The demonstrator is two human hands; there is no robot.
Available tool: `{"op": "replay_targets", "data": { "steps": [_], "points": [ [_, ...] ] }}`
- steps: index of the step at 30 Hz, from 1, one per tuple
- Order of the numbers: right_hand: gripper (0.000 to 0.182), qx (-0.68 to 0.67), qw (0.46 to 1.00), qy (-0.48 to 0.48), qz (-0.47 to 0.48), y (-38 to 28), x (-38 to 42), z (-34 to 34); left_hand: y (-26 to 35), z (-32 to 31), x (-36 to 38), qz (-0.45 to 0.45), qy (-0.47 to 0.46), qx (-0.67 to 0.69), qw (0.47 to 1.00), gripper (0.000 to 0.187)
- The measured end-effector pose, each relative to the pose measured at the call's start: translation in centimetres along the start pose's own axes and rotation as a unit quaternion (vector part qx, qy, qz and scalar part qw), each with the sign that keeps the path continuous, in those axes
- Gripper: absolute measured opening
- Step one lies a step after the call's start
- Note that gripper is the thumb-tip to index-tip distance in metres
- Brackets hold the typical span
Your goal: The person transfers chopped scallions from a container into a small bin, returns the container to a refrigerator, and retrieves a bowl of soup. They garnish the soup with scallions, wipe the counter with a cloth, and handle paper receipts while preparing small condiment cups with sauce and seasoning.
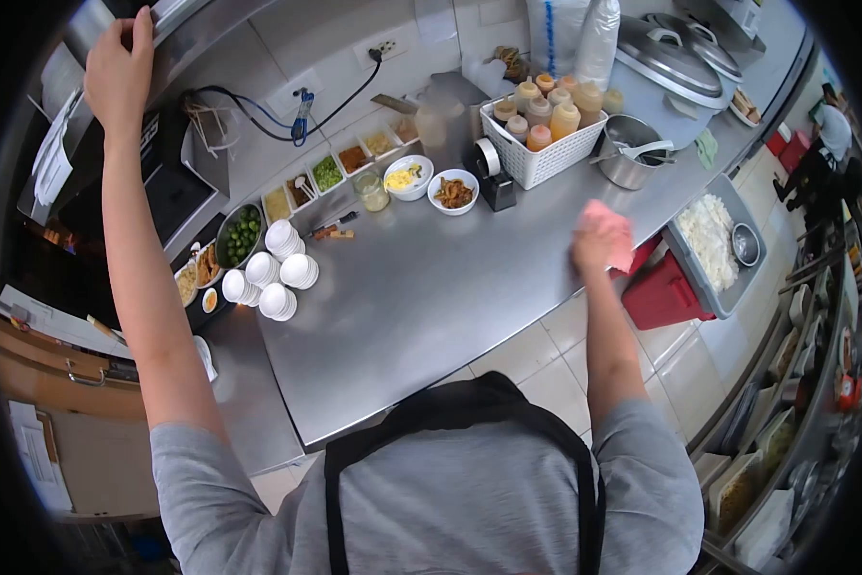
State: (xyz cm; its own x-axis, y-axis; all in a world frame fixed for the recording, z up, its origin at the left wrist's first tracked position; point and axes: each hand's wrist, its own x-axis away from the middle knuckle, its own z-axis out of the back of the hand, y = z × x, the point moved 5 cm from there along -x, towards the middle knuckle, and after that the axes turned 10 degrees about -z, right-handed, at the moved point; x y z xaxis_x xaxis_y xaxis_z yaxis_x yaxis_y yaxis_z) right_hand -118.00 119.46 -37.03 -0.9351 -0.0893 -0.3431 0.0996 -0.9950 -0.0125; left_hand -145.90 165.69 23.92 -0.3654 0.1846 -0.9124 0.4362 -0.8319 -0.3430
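Currently, right hand (pixel 596 241) closed on a pink cloth (pixel 618 228), pressed to the steel surface (pixel 421 278) near its front edge, right-hand end. Just beyond that edge: a grey tub (pixel 698 273) of white shredded stuff, above a red bin (pixel 656 297). Left hand (pixel 122 62) raised high, at the edge of a metal shelf (pixel 196 27); fingers bent, but cannot tell whether it grips. Behind the cloth, a metal pot (pixel 628 174) and, next to it, a white basket (pixel 558 171) of squeeze bottles (pixel 565 119). Left end of surface: stacked white cups (pixel 282 240) beside a bowl of green fruit (pixel 241 236).
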Motion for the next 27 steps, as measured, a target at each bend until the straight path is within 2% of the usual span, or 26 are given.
{"op": "replay_targets", "data": {
  "steps": [1, 2, 3, 4, 5, 6, 7, 8, 11, 12, 13, 15, 16, 18, 20, 21, 23, 25, 27],
  "points": [
    [0.059, -0.088, 0.995, 0.032, -0.019, -3.1, 1.8, -0.9, 0.1, -0.1, 0.2, 0.005, -0.005, -0.002, 1.000, 0.041],
    [0.057, -0.074, 0.982, 0.014, 0.173, -8.0, 5.0, 2.7, 0.7, 0.2, 0.3, 0.029, 0.009, 0.002, 1.000, 0.043],
    [0.056, -0.268, 0.947, 0.010, 0.177, -11.2, 7.7, 1.2, 1.3, 0.6, 0.3, 0.053, 0.024, 0.004, 0.998, 0.044],
    [0.051, -0.301, 0.926, -0.010, 0.228, -14.6, 11.1, 4.3, 1.9, 0.9, 0.0, 0.062, 0.002, -0.004, 0.998, 0.029],
    [0.046, -0.327, 0.898, -0.031, 0.292, -17.5, 14.3, 7.5, 2.2, 0.8, 0.2, 0.067, -0.001, -0.010, 0.998, 0.029],
    [0.042, -0.353, 0.865, -0.051, 0.354, -19.4, 16.9, 9.8, 2.8, 1.0, 0.2, 0.030, 0.068, 0.012, 0.997, 0.026],
    [0.038, -0.379, 0.825, -0.062, 0.414, -20.6, 18.7, 12.0, 3.2, 1.4, 0.3, -0.008, 0.138, 0.032, 0.990, 0.028],
    [0.038, -0.410, 0.768, -0.074, 0.486, -20.7, 19.6, 14.4, 3.2, 1.4, 0.3, -0.012, 0.134, 0.036, 0.990, 0.027],
    [0.039, -0.395, 0.739, -0.124, 0.531, -19.6, 16.4, 11.3, 3.0, 1.3, 0.2, 0.005, 0.128, 0.062, 0.990, 0.026],
    [0.038, -0.376, 0.774, -0.124, 0.494, -18.1, 13.5, 12.0, 3.1, 1.3, 0.0, 0.007, 0.123, 0.050, 0.991, 0.026],
    [0.037, -0.513, 0.726, -0.259, 0.376, -16.6, 9.5, 10.5, 3.0, 1.2, -0.1, 0.030, 0.119, 0.057, 0.991, 0.026],
    [0.035, -0.509, 0.765, -0.237, 0.315, -11.9, 3.0, 7.0, 3.1, 1.1, -0.1, 0.061, 0.113, 0.051, 0.990, 0.027],
    [0.034, -0.377, 0.844, -0.073, 0.374, -9.3, 0.3, 5.8, 2.8, 0.9, -0.2, 0.072, 0.112, 0.059, 0.989, 0.026],
    [0.033, -0.326, 0.895, -0.046, 0.302, -4.7, -5.5, 4.0, 3.4, 0.9, -0.7, 0.085, 0.112, 0.056, 0.988, 0.025],
    [0.032, -0.286, 0.916, -0.043, 0.276, -1.6, -10.2, 1.4, 3.9, 0.9, -0.9, 0.144, 0.119, 0.107, 0.977, 0.024],
    [0.032, -0.290, 0.913, -0.043, 0.284, -1.1, -11.8, 1.0, 4.1, 0.9, -1.1, 0.144, 0.119, 0.097, 0.978, 0.024],
    [0.029, -0.290, 0.928, -0.045, 0.231, -0.3, -14.4, 0.0, 3.4, 0.4, -1.1, 0.171, 0.109, 0.119, 0.972, 0.023],
    [0.028, -0.278, 0.930, -0.062, 0.233, -0.8, -15.0, -0.8, 2.5, 0.1, -0.9, 0.175, 0.088, 0.053, 0.979, 0.022],
    [0.030, -0.256, 0.939, -0.030, 0.227, -0.9, -14.7, -0.8, 3.3, 0.5, -0.6, 0.170, 0.129, -0.002, 0.977, 0.022]
  ]
}}
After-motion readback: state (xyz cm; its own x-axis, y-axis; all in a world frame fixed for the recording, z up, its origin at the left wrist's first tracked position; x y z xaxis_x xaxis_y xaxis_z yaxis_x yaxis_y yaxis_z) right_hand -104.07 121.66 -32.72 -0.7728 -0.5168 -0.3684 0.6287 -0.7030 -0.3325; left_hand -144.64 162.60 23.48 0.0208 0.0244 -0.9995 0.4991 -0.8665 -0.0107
